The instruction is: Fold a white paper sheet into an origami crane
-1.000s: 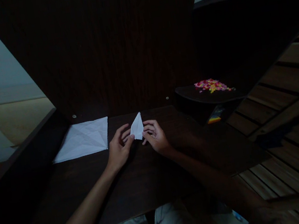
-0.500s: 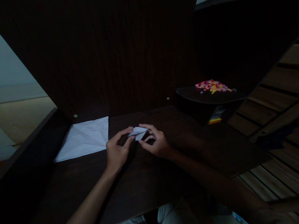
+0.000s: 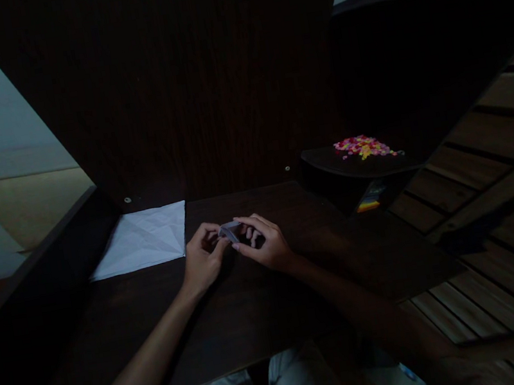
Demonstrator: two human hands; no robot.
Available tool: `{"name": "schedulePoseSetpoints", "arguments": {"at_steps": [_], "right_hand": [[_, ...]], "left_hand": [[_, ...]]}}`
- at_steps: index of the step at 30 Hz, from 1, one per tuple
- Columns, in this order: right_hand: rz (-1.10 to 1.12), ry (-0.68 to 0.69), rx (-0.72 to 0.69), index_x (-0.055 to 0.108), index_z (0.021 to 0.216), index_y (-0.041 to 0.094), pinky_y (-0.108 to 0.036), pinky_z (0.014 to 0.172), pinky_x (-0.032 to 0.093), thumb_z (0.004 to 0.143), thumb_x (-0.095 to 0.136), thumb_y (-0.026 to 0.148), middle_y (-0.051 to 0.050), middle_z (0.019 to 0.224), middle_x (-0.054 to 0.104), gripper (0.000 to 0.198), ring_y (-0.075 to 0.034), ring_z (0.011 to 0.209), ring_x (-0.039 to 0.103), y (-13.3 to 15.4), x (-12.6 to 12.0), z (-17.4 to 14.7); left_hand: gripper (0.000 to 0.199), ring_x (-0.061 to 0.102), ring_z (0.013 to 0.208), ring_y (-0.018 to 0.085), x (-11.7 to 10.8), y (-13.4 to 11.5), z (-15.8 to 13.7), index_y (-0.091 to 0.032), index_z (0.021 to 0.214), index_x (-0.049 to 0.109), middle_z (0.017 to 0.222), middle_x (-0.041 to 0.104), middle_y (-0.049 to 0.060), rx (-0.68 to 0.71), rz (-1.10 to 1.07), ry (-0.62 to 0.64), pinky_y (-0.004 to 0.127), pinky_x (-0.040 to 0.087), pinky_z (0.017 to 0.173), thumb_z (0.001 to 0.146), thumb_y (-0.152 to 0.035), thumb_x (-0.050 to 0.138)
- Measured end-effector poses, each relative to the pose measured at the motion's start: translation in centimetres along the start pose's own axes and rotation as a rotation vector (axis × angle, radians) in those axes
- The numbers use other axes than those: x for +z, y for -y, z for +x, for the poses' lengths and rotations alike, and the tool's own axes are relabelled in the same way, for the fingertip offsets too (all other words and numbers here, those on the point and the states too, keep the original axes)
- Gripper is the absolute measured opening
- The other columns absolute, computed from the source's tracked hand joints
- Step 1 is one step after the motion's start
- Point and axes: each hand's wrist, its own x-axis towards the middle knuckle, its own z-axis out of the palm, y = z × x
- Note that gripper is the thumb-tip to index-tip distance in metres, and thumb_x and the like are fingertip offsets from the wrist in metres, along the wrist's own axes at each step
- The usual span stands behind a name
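A small piece of folded white paper (image 3: 230,230) is held between my two hands above the dark desk (image 3: 237,313). My left hand (image 3: 203,256) pinches its left side between thumb and fingers. At its right side, my right hand (image 3: 267,243) grips it with thumb below and index finger above, the other fingers curled behind. The paper looks partly opened out, with its folds facing me; dim light hides the finer creases. To the left of my left hand lies a creased white sheet (image 3: 145,239), flat on the desk.
On a rounded dark shelf (image 3: 325,161) at the right sits a pile of small pink, red and yellow pieces (image 3: 363,146). Below it is a small object with a yellow edge (image 3: 369,204). A raised side board (image 3: 42,252) borders the desk on the left.
The folded paper has turned and opened somewhat between my fingers. My right hand's fingers have shifted around it. The flat sheet stays in place.
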Motion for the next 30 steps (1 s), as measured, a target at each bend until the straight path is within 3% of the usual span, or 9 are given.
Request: {"name": "schedulePoseSetpoints", "arguments": {"at_steps": [5, 8, 12, 16, 23, 26, 30], "right_hand": [[0.033, -0.106, 0.049, 0.065, 0.086, 0.020, -0.026, 0.059, 0.046, 0.080, 0.062, 0.029, -0.005, 0.085, 0.056, 0.012, -0.014, 0.072, 0.053, 0.1, 0.0, 0.2], [0.170, -0.096, 0.162, 0.061, 0.079, 0.019, -0.023, 0.054, 0.047, 0.078, 0.063, 0.035, -0.003, 0.082, 0.056, 0.016, -0.013, 0.070, 0.055, -0.4, 0.2, 0.4], [0.407, -0.026, 0.372, 0.056, 0.075, 0.018, -0.019, 0.040, 0.044, 0.073, 0.066, 0.045, 0.003, 0.062, 0.054, 0.029, -0.009, 0.050, 0.053, -0.9, 0.5, 0.5], [0.463, 0.000, 0.425, 0.054, 0.067, 0.017, -0.019, 0.038, 0.044, 0.069, 0.070, 0.044, 0.005, 0.051, 0.052, 0.031, -0.008, 0.041, 0.051, -0.6, 0.4, 0.5], [0.526, 0.020, 0.455, 0.056, 0.067, 0.016, -0.020, 0.037, 0.047, 0.068, 0.072, 0.042, 0.004, 0.050, 0.057, 0.030, -0.010, 0.039, 0.056, -0.1, 0.2, 0.5], [0.533, -0.024, 0.438, 0.058, 0.068, 0.016, -0.020, 0.037, 0.048, 0.065, 0.074, 0.043, 0.003, 0.053, 0.059, 0.032, -0.010, 0.040, 0.056, -0.1, 0.3, 0.6], [0.549, -0.104, 0.417, 0.060, 0.081, 0.016, -0.022, 0.039, 0.051, 0.065, 0.075, 0.042, 0.003, 0.058, 0.060, 0.033, -0.010, 0.043, 0.057, -0.5, 0.4, 0.9]], "left_hand": [[0.021, 0.066, 0.082, 0.019, -0.1, -0.1, 0.1, -0.018, 0.085, 0.057, 0.083, 0.068, 0.003, -0.064, -0.020, 0.017, 0.032, 0.050, 0.077, 0.073, -0.030, 0.070], [0.028, 0.066, 0.080, 0.021, -0.1, 0.0, 0.1, -0.017, 0.088, 0.061, 0.082, 0.070, 0.004, -0.115, -0.046, 0.061, 0.034, 0.052, 0.075, 0.071, -0.036, 0.072], [0.035, 0.067, 0.077, 0.021, -0.3, 0.1, 0.2, -0.016, 0.087, 0.064, 0.080, 0.071, 0.006, -0.180, -0.086, 0.123, 0.033, 0.053, 0.071, 0.069, -0.044, 0.073], [0.034, 0.066, 0.069, 0.019, -0.4, 0.1, 0.3, -0.015, 0.080, 0.065, 0.075, 0.071, 0.005, -0.251, -0.101, 0.157, 0.029, 0.052, 0.063, 0.069, -0.046, 0.072], [0.034, 0.066, 0.059, 0.018, -0.6, -0.1, 0.4, -0.015, 0.074, 0.063, 0.070, 0.072, 0.005, -0.280, -0.131, 0.202, 0.028, 0.052, 0.056, 0.066, -0.047, 0.074], [0.037, 0.068, 0.065, 0.020, -0.4, -0.2, 0.4, -0.014, 0.088, 0.063, 0.076, 0.073, 0.007, -0.286, -0.160, 0.189, 0.031, 0.055, 0.062, 0.068, -0.043, 0.074], [0.065, 0.070, 0.080, 0.023, -0.1, -0.4, 0.3, -0.017, 0.120, 0.047, 0.095, 0.072, 0.010, -0.261, -0.249, 0.193, 0.036, 0.056, 0.074, 0.064, -0.031, 0.077]]}}
